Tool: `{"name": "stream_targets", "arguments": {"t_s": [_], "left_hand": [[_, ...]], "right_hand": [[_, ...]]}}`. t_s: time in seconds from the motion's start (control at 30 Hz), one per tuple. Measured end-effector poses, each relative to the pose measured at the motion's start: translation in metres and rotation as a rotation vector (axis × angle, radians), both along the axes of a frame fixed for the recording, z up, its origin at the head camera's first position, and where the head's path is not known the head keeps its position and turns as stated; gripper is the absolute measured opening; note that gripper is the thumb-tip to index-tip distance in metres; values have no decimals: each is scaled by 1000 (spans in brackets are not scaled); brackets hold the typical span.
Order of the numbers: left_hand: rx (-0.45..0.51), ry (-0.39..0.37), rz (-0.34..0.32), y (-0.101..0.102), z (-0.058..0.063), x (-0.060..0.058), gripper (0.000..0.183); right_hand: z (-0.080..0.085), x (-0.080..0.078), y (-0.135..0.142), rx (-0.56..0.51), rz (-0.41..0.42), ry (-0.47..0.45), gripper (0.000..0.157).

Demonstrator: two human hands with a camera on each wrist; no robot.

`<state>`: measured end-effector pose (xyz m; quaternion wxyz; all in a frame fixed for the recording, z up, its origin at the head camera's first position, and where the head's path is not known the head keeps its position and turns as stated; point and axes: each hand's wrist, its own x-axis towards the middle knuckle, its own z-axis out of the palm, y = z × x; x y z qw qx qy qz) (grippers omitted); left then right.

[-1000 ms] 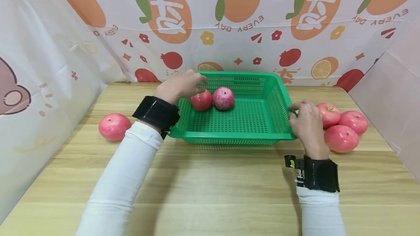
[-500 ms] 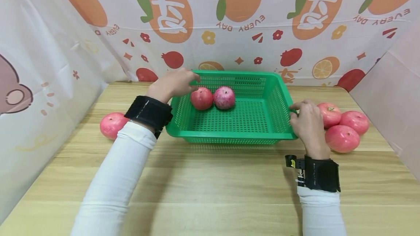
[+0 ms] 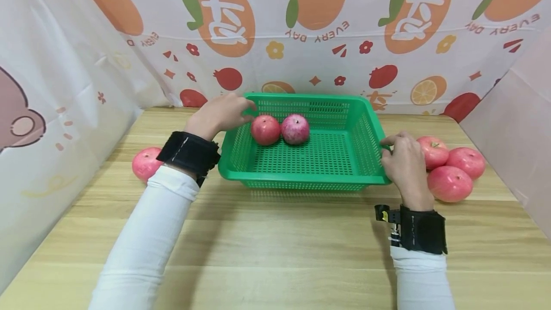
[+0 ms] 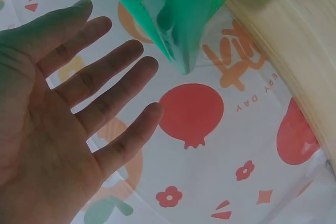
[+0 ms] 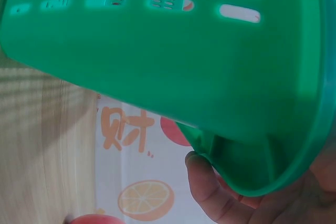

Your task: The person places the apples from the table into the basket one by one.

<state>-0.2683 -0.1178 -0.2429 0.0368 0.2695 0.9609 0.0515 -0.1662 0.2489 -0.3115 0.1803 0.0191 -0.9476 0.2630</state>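
A green plastic basket (image 3: pixel 301 177) stands on the wooden table, with a red apple (image 3: pixel 265 130) and a darker, speckled purplish-red apple (image 3: pixel 295 129) side by side in its left half. Above the basket's left rim is my left hand (image 3: pixel 221 115). In the left wrist view the left hand's fingers (image 4: pixel 107 72) are spread and hold nothing, apart from the basket's corner. My right hand (image 3: pixel 404 166) grips the basket's right rim. In the right wrist view a fingertip (image 5: pixel 202 177) curls against the rim's edge, while the rest of the hand is partly hidden behind the rim.
Three apples (image 3: pixel 449 183) sit close together just right of my right hand. Another apple (image 3: pixel 145 162) lies on the left of the table (image 3: pixel 292 243), partly behind my left forearm. A fruit-printed cloth (image 3: pixel 318 61) hangs behind the table.
My left hand has moved left, away from the red apple, towards the basket's left rim. Its forearm now covers more of the lone apple. The right hand keeps its grip on the rim.
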Motion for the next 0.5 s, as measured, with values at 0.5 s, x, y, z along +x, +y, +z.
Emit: {"name": "stream_targets", "arguments": {"t_s": [0.5], "left_hand": [[-10, 27, 71, -19, -1, 12, 38]], "right_hand": [[1, 1, 0, -4, -4, 4, 26]]}}
